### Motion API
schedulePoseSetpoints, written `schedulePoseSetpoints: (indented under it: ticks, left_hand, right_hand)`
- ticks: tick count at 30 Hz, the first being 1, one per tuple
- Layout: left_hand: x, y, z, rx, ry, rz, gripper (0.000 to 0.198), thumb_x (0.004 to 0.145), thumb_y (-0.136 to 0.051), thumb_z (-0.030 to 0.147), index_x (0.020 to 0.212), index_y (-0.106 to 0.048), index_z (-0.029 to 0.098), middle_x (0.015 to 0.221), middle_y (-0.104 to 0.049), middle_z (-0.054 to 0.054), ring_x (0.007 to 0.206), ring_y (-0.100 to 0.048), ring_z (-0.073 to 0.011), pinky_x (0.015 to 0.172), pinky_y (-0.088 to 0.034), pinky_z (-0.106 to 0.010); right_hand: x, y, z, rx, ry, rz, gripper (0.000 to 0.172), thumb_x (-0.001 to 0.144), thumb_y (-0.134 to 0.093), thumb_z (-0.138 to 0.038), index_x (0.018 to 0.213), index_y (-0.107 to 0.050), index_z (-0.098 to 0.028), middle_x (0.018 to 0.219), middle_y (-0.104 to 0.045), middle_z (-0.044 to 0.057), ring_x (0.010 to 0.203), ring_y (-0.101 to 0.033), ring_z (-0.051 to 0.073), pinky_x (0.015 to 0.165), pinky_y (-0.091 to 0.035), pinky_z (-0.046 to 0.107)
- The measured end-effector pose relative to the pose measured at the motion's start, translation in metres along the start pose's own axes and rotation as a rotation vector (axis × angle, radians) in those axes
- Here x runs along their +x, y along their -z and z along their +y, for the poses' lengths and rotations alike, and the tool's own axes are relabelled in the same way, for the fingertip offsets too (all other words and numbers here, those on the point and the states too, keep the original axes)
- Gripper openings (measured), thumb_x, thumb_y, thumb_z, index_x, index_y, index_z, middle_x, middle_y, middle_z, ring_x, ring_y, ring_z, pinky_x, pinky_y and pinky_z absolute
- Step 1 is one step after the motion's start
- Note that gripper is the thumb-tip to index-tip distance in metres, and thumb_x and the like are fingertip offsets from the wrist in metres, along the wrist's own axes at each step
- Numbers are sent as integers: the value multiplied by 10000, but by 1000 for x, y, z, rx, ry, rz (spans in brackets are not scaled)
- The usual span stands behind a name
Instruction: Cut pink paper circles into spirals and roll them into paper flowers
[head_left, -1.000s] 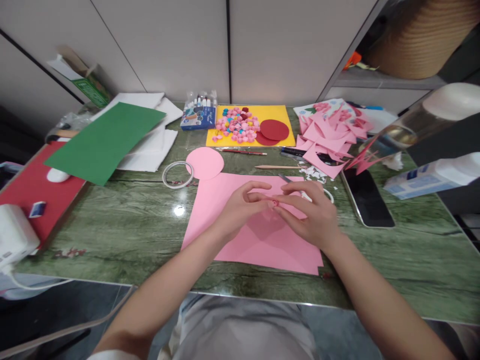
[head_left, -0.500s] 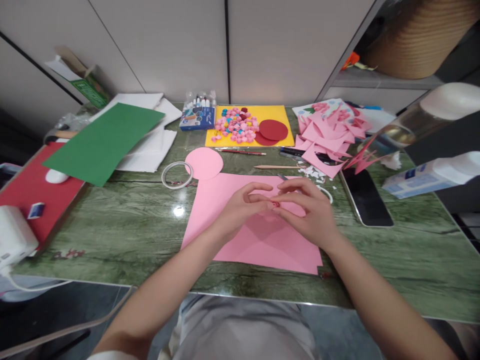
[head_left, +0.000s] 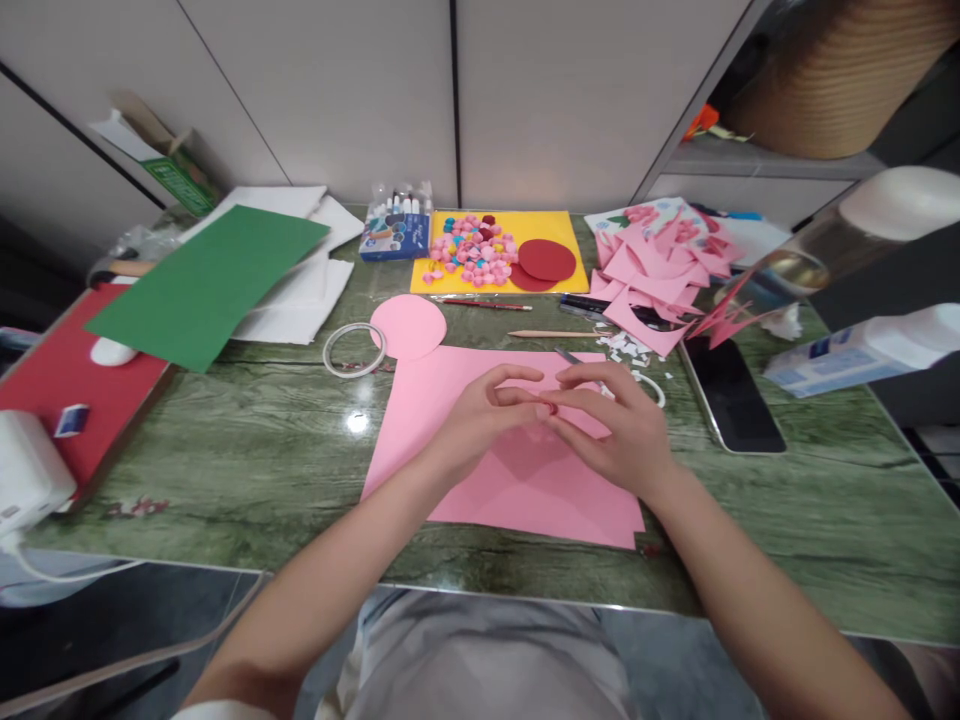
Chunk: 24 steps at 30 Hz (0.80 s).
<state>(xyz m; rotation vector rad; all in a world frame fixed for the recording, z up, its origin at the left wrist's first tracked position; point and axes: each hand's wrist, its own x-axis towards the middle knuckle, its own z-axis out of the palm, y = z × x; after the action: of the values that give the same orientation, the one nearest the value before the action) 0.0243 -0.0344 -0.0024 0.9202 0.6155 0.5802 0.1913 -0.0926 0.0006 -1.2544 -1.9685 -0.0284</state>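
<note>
Between my two hands, over the pink paper sheets, is a small pink-red paper roll. My left hand pinches its left side with thumb and fingertips. On the other side the thumb and index finger of my right hand close on it too. Fingers cover most of the roll, so its full shape is hidden. Scissors lie under and behind my right hand, partly covered. Just beyond the sheets is a pink paper circle.
A heap of small coloured paper rolls and red circles sit on yellow paper. Pink scraps, a phone and a white bottle stand to the right. Left are a tape roll and green paper.
The paper roll has turned slightly between my fingertips, and its coiled face shows less. Both hands stay in almost the same place.
</note>
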Motion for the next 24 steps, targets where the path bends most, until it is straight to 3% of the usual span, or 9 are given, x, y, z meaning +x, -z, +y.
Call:
schedulePoseSetpoints:
  ticks: [5, 11, 18, 24]
  left_hand:
    - [0, 1, 2, 18, 19, -34, 347, 671, -696, 187, 987, -552, 182, 807, -680, -30, 735, -635, -142, 768, -441, -310]
    - [0, 3, 8, 61, 58, -103, 346, 653, -700, 165, 971, -564, 171, 809, -675, -39, 788, -644, -172, 799, -442, -339]
    - [0, -3, 4, 36, 20, -57, 353, 660, -700, 180, 986, -564, 177, 795, -656, -24, 765, -620, -145, 758, -449, -311]
    - [0, -5, -2, 2, 28, -71, 379, 651, -705, 162, 1003, -565, 174, 807, -646, -22, 817, -603, -142, 769, -445, -299]
  right_hand:
    - [-1, 1, 1, 10, 32, -18, 281, 754, -612, -173, 1022, -617, -258, 986, -581, 62, 867, -572, 195, 835, -458, 429]
    - [4, 4, -3, 255, -110, -179, 228, 793, -593, -198, 996, -636, -292, 1042, -561, 53, 985, -542, 193, 817, -489, 387]
    - [7, 2, -6, 238, -201, -73, 76, 756, -642, -205, 817, -641, -250, 949, -567, 43, 878, -563, 179, 765, -490, 363]
    - [6, 0, -7, 190, -217, -88, 109, 721, -659, -175, 703, -559, -215, 919, -555, 39, 894, -553, 189, 782, -463, 365]
